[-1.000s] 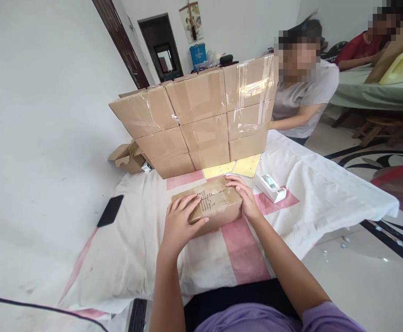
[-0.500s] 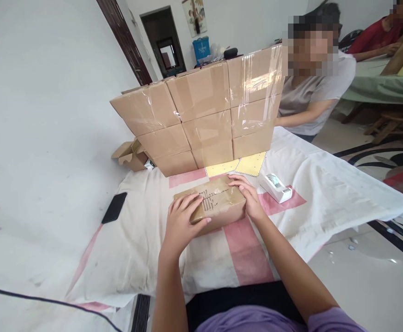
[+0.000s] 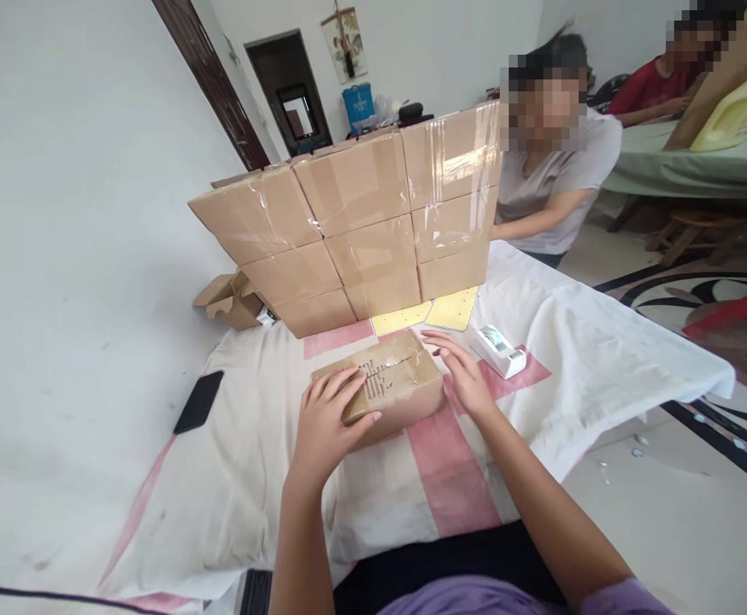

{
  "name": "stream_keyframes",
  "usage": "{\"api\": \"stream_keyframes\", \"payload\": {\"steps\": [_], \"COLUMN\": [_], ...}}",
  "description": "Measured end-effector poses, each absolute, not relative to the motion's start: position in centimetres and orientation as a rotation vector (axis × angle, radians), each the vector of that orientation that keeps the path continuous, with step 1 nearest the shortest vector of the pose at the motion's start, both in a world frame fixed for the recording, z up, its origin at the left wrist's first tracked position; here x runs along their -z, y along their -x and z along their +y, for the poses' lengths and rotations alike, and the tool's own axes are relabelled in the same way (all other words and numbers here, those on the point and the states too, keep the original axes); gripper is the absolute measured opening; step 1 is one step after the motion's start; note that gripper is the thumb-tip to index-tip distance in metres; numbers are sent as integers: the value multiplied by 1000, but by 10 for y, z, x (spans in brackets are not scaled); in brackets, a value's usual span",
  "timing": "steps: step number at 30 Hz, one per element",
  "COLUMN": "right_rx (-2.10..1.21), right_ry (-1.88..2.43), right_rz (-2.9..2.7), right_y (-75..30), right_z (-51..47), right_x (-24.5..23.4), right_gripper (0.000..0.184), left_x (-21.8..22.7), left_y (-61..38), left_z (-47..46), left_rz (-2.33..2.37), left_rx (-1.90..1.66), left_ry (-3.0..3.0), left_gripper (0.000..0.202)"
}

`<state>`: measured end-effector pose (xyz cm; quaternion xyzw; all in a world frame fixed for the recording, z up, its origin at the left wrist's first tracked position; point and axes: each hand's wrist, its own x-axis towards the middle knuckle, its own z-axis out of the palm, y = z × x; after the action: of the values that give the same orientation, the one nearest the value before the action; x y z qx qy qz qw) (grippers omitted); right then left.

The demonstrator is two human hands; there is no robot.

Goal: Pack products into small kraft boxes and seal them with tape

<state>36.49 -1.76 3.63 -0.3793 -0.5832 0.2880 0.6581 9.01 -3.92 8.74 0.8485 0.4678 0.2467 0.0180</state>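
Note:
A small taped cardboard box point(image 3: 394, 380) lies on a white cloth with pink stripes point(image 3: 450, 461) in front of me. My left hand point(image 3: 328, 420) rests flat on the box's left top, fingers spread and thumb over its near edge. My right hand point(image 3: 463, 374) hovers just off the box's right end, fingers stretched out and holding nothing. A white tape dispenser point(image 3: 497, 350) sits a little to the right of my right hand.
A wall of stacked taped cardboard boxes point(image 3: 354, 226) stands behind the small box, with yellow sheets point(image 3: 454, 309) at its foot. A black phone point(image 3: 198, 401) lies on the left. An open box point(image 3: 227, 296) sits on the floor. Two people sit beyond the stack.
My right hand has lifted off the box's right end and moved slightly to the right. My left hand stays on the box. The camera shifted a little.

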Motion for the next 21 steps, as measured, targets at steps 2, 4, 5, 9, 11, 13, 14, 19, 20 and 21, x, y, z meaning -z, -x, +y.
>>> {"api": "stream_keyframes", "payload": {"steps": [2, 4, 5, 9, 11, 13, 14, 19, 20, 21], "right_rx": [-476, -279, -211, -260, -338, -369, -376, -327, -317, -320], "right_ry": [994, 1159, 1246, 1557, 1659, 1683, 1672, 1693, 1719, 1742], "right_rz": [-1270, -1171, -1102, -962, -1033, -1147, -1208, -1505, -1538, -1563], "right_y": [-388, -419, -435, -486, -498, -503, -504, -506, -506, -507], "right_z": [-27, -35, -38, -42, -41, -39, -37, -25, -22, -20], "right_x": [-37, -36, -34, -25, -21, -20, -20, -26, -28, -30], "right_gripper": [24, 20, 19, 19, 22, 25, 27, 35, 36, 36], "left_x": [-87, -87, -87, -92, -94, -96, -97, -97, -97, -97], "left_y": [-90, -90, -90, -93, -94, -94, -94, -94, -94, -94], "left_z": [-39, -40, -40, -42, -43, -44, -44, -45, -45, -45], "left_rz": [1443, 1436, 1438, 1481, 1509, 1521, 1522, 1530, 1532, 1533], "left_rx": [-760, -763, -767, -735, -679, -647, -644, -622, -621, -621], "left_ry": [-2658, -2671, -2672, -2661, -2665, -2678, -2687, -2695, -2694, -2695], "left_gripper": [52, 52, 52, 50, 49, 48, 48, 48, 48, 48]}}
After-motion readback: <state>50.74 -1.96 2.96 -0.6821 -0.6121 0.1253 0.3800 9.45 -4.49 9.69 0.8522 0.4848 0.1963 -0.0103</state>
